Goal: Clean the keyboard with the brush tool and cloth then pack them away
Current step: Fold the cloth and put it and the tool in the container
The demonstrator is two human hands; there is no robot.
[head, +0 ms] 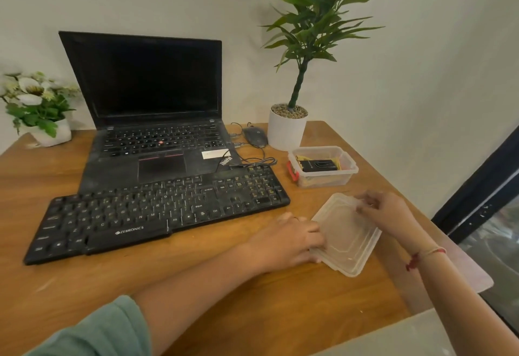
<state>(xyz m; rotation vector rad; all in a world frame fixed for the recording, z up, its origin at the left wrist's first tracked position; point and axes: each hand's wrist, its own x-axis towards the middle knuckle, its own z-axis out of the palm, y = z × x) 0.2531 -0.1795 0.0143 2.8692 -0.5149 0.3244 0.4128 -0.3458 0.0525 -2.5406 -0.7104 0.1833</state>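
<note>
At the right side of the counter (196, 285), your two hands meet on a translucent lid (348, 237) lying flat on the wood. The counter's right edge runs just past it.

- Left hand (289, 240): fingers curled over the lid's near-left rim, grasping it.
- Right hand (384, 212): fingertips pinching the far-right corner.
- Open room: a broad strip of bare wood between the keyboard (157, 212) and the near edge, and a narrower gap between the keyboard's right end and the lid.
- Container (325, 180): clear, uncovered, red clip (292, 171) on its left end. It stands between the lid and the white plant pot (285, 131), apart from both.
- Inside the container: a black item (318, 165) on yellow cloth (302, 157). Its print is too small to read.
- Keyboard: black, dusty, set aslant, overlapping the laptop (148, 80) base. Reads "ZEBRONICS" below the space bar.
- Laptop: screen dark, "ThinkPad" on the palm rest.
- Mouse (254, 136): just left of the pot.
</note>
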